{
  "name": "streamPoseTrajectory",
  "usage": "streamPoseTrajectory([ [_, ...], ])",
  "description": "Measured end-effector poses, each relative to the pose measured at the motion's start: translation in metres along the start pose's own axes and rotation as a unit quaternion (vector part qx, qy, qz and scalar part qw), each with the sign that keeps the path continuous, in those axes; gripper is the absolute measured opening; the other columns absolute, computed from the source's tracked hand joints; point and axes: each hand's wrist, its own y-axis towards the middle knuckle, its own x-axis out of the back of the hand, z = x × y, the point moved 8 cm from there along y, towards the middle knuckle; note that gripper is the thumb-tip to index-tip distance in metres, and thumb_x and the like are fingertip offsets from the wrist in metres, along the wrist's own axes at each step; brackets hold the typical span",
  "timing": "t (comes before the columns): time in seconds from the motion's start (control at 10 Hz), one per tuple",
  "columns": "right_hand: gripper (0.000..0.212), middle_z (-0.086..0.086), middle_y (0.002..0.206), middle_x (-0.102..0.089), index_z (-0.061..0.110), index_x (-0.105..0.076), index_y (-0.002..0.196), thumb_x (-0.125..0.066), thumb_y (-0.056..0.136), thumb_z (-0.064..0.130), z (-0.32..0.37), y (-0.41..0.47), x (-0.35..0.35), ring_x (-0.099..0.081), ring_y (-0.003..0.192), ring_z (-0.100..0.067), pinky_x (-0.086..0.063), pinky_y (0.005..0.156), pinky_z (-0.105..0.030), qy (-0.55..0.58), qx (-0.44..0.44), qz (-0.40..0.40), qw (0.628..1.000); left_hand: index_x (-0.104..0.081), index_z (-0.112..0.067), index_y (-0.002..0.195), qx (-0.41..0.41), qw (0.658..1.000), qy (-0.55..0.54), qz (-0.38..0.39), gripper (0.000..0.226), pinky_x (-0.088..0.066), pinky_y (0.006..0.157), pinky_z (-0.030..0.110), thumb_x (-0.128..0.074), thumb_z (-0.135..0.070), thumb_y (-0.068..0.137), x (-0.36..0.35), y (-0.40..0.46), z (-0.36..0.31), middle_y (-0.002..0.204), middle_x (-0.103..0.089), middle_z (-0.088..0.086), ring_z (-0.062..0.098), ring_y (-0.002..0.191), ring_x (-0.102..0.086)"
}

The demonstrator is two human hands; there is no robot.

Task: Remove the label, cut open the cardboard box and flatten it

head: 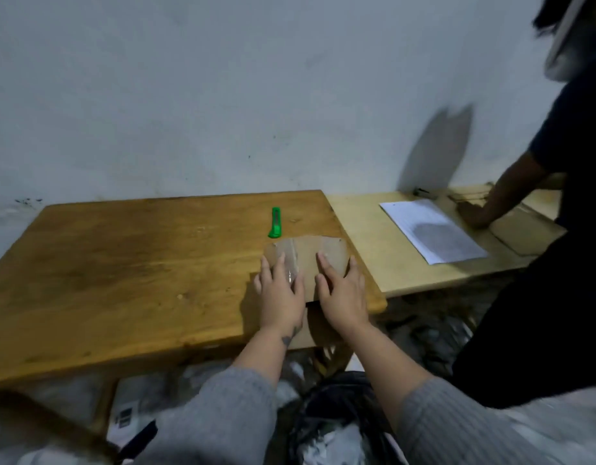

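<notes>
Both my hands lie flat on the box (pixel 310 260), fingers spread and straight, no grip closed round anything: the left hand (pixel 280 293) presses over the strip of clear tape, the right hand (pixel 342 293) just beside it on bare cardboard. The box is already down flat near the right front corner of the bench (pixel 129 263), its near end hanging over the front edge under my wrists. To finish the flattening well, I judge I should lean my weight through the palms and smooth outward along the folds, keeping the overhanging part from tipping off.

The green cutter (pixel 275 222) lies just behind the box, apart from it; I cannot tell whether its blade is out. To the right, on a paler bench (pixel 373 243) that butts against mine, lie a sheet of paper (pixel 431 229) and another person's hand (pixel 474 214), well clear of me.
</notes>
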Motion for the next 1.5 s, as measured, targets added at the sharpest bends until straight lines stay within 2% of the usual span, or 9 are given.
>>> streamPoseTrajectory([
  [0.4,0.044,-0.014,0.158,-0.008,0.049,-0.031,0.139,-0.036,0.096,0.044,-0.176,-0.127,0.041,-0.021,0.138,-0.039,-0.023,0.112,-0.043,-0.004,-0.138,0.063,0.988,-0.03,-0.027,0.147,0.036,0.988,0.088,0.121,0.055,-0.025,0.113,0.044,-0.045,-0.041,0.096,-0.141,-0.144,-0.001,0.159,-0.013,0.007,0.032,0.142,-0.014],
  [0.6,0.044,-0.01,0.159,-0.004,0.049,-0.03,0.141,-0.031,0.096,0.049,-0.274,-0.199,-0.042,-0.02,0.14,-0.038,-0.023,0.111,-0.045,-0.002,-0.22,0.154,0.963,-0.037,-0.026,0.143,0.043,0.955,0.178,0.231,0.054,-0.025,0.109,0.04,-0.042,-0.047,0.094,-0.233,-0.196,0.102,0.152,-0.032,0.007,0.031,0.136,-0.03],
  [0.8,0.045,-0.009,0.158,-0.014,0.049,-0.029,0.141,-0.031,0.096,0.049,-0.371,-0.242,-0.154,-0.025,0.138,-0.038,-0.024,0.112,-0.042,0.002,-0.274,0.216,0.937,-0.034,-0.017,0.147,0.097,0.926,0.176,0.319,0.059,-0.019,0.117,0.038,-0.048,-0.042,0.095,-0.326,-0.224,0.223,0.157,-0.02,0.011,0.032,0.144,-0.017],
  [1.0,0.046,-0.015,0.157,-0.016,0.044,-0.026,0.144,-0.03,0.098,0.045,-0.453,-0.239,-0.269,-0.013,0.145,-0.03,-0.014,0.115,-0.04,0.011,-0.286,0.269,0.92,-0.033,-0.019,0.144,0.089,0.896,0.229,0.371,0.056,-0.028,0.113,0.041,-0.042,-0.044,0.094,-0.424,-0.207,0.333,0.152,-0.029,0.011,0.035,0.138,-0.028],
  [1.1,0.048,-0.014,0.157,-0.021,0.045,-0.02,0.144,-0.028,0.097,0.046,-0.484,-0.223,-0.311,-0.015,0.144,-0.031,-0.013,0.114,-0.04,0.028,-0.302,0.285,0.909,-0.029,-0.019,0.146,0.096,0.886,0.237,0.386,0.058,-0.025,0.112,0.038,-0.036,-0.046,0.096,-0.462,-0.189,0.367,0.154,-0.025,0.013,0.034,0.139,-0.026],
  [1.2,0.05,-0.015,0.158,-0.012,0.042,-0.017,0.146,-0.03,0.098,0.044,-0.5,-0.197,-0.331,-0.009,0.145,-0.033,-0.01,0.116,-0.038,0.041,-0.313,0.292,0.903,-0.002,-0.014,0.152,0.147,0.878,0.219,0.399,0.068,-0.019,0.116,0.043,-0.032,-0.045,0.1,-0.483,-0.169,0.383,0.16,-0.003,0.015,0.035,0.144,-0.014],
  [1.3,0.049,-0.014,0.157,-0.018,0.034,-0.028,0.145,-0.036,0.098,0.042,-0.498,-0.183,-0.337,-0.016,0.145,-0.031,-0.016,0.116,-0.035,0.078,-0.313,0.301,0.898,0.0,-0.012,0.152,0.152,0.858,0.259,0.418,0.066,-0.013,0.117,0.045,-0.029,-0.042,0.101,-0.483,-0.157,0.383,0.16,0.005,0.012,0.033,0.146,-0.007],
  [1.4,0.044,-0.01,0.147,-0.042,0.025,-0.04,0.141,-0.041,0.097,0.032,-0.484,-0.184,-0.324,-0.04,0.134,-0.027,-0.031,0.105,-0.027,0.118,-0.317,0.284,0.897,-0.017,-0.011,0.151,0.133,0.863,0.238,0.425,0.057,-0.017,0.117,0.043,-0.034,-0.031,0.101,-0.468,-0.158,0.365,0.16,-0.008,0.015,0.034,0.145,-0.014],
  [1.5,0.042,-0.009,0.142,-0.049,0.022,-0.045,0.138,-0.041,0.097,0.03,-0.463,-0.191,-0.299,-0.044,0.131,-0.027,-0.034,0.103,-0.026,0.114,-0.32,0.301,0.891,-0.038,-0.009,0.141,0.103,0.885,0.193,0.412,0.047,-0.026,0.113,0.04,-0.04,-0.026,0.097,-0.441,-0.159,0.336,0.153,-0.029,0.016,0.034,0.138,-0.029],
])
